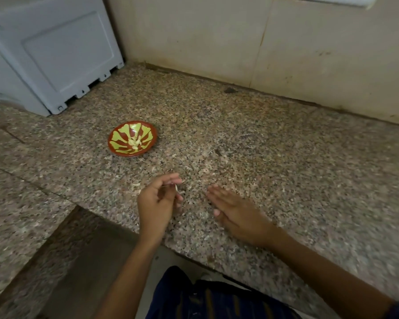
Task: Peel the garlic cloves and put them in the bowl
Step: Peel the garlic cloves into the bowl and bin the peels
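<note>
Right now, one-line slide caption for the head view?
Left hand pinches garlic skin, right hand flat on granite counter; peeled cloves in red bowl.

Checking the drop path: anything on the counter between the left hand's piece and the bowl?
Nothing visible blocks it. The left hand pinches a small pale piece; whether clove or skin is unclear. The bowl sits beyond it, slightly left, with only bare counter and a few flat scraps between.

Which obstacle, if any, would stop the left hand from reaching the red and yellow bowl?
Probably none. The bowl sits ahead and slightly left of the left hand, with only bare counter between them. That hand pinches a small pale piece, possibly garlic.
</note>
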